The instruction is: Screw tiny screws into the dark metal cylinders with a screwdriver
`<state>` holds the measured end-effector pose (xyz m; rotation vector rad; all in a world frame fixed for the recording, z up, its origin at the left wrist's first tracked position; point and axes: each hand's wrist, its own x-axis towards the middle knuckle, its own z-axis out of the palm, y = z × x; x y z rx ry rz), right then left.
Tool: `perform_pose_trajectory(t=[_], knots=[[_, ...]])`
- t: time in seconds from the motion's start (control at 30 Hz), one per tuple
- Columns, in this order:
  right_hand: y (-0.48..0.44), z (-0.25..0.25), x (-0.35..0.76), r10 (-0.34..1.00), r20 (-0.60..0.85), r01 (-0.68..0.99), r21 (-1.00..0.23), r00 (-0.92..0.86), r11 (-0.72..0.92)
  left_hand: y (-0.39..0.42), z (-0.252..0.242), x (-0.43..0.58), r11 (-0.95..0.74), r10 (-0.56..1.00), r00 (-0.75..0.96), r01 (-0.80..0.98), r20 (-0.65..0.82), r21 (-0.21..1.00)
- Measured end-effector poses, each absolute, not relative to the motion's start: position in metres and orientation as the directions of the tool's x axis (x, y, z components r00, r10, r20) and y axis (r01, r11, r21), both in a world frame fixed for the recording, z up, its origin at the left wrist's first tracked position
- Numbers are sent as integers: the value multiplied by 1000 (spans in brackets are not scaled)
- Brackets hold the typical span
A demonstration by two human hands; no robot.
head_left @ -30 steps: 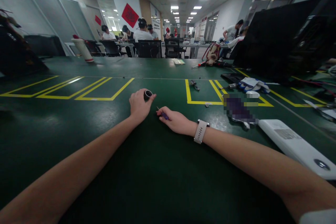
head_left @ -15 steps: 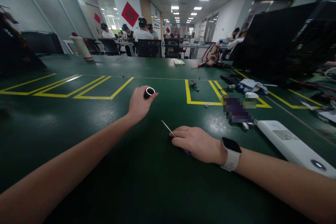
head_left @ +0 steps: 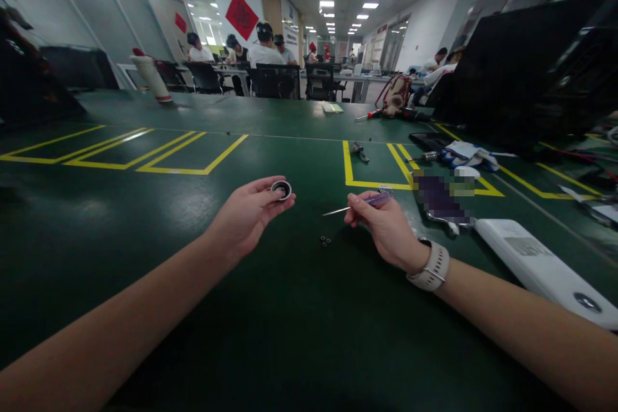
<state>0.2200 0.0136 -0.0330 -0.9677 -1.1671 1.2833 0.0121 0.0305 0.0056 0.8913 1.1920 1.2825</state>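
My left hand [head_left: 251,212] is raised a little above the green table, fingers curled around a small black round part with a silver rim [head_left: 280,190]. My right hand [head_left: 383,225] pinches a thin purple-handled screwdriver [head_left: 357,204], its metal tip pointing left toward the round part, a short gap between them. A couple of tiny dark screws [head_left: 325,241] lie on the table between my hands. A pale watch sits on my right wrist.
A white flat device [head_left: 541,267] lies at the right. Gloves [head_left: 466,154], screwdrivers [head_left: 358,152] and a black monitor [head_left: 521,71] stand beyond yellow floor-tape boxes [head_left: 346,164]. A white tumbler [head_left: 150,78] stands far left. People sit at desks in the background.
My right hand lifted the screwdriver off the table and turned its tip toward the round part. My left hand pulled back slightly and tilted the part's opening upward.
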Motion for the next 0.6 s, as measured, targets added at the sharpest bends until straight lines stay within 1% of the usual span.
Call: perform_pose_trajectory(t=[0.1, 0.23, 0.33, 0.5, 0.6], knots=[[18, -41, 222, 998, 10, -220, -975, -70, -5, 31, 6, 11, 140, 979, -114, -214, -167, 967], [17, -38, 223, 993, -22, -219, -975, -113, -47, 31, 2, 11, 127, 986, -89, -152, -142, 980], [13, -32, 221, 982, -36, -219, -973, -185, -77, 31, 0, 11, 124, 986, -90, -165, -140, 978], [11, -34, 220, 975, -6, -107, -994, -221, -31, 28, 4, 15, 165, 972, -126, -231, -198, 959], [13, -37, 220, 980, -24, -57, -998, -196, -36, 25, 6, 17, 181, 969, -122, -240, -215, 954]])
